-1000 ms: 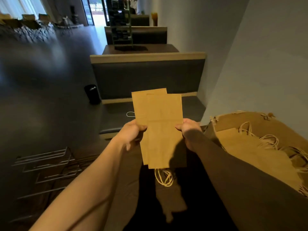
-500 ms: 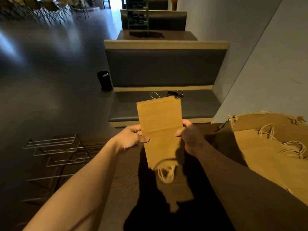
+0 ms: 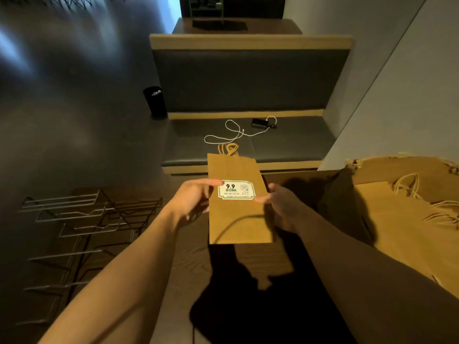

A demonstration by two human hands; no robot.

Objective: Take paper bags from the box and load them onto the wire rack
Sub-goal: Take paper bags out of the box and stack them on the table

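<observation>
- A flat paper bag (image 3: 238,202) is held up over the near table (image 3: 193,264), label (image 3: 236,189) facing up and its twisted handles (image 3: 228,148) pointing to the far side.
- The left hand (image 3: 192,198) pinches the bag's left edge, thumb lying on top beside the label.
- The right hand (image 3: 282,207) grips the right edge, fingers curled under.
- The wire rack (image 3: 82,219) stands on the table to the left, well apart from the bag.
- The torn box (image 3: 402,170) on the right holds more bags (image 3: 407,219).
- On the far bench (image 3: 248,142) lies a white cable (image 3: 233,134).
</observation>
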